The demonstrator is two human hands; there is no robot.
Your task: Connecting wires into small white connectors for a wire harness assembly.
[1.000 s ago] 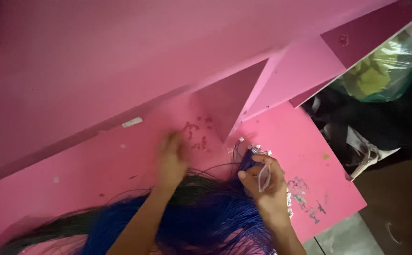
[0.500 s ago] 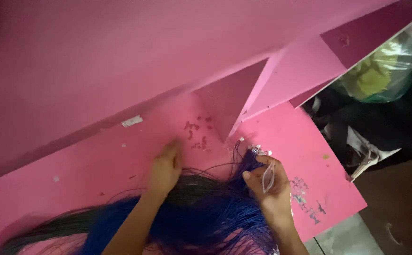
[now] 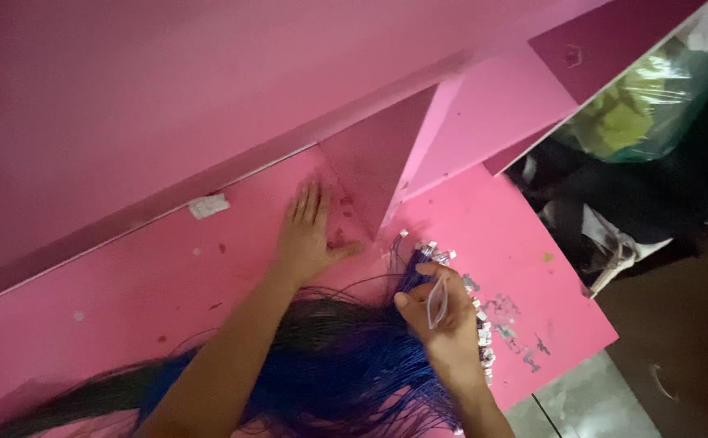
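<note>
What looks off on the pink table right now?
The pink table is worn: a patch of scraped paint beside the right hand, dark red stains by the left hand, and a stuck scrap of white tape. The blue wires lie in a loose tangle.

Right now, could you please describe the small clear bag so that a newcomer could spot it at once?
Start at the pink table and follow the blue wire bundle to its white-tipped ends. There the right hand pinches a small clear plastic bag between thumb and fingers. It is the only see-through item there, unlike the opaque wires and white connectors beside it.
</note>
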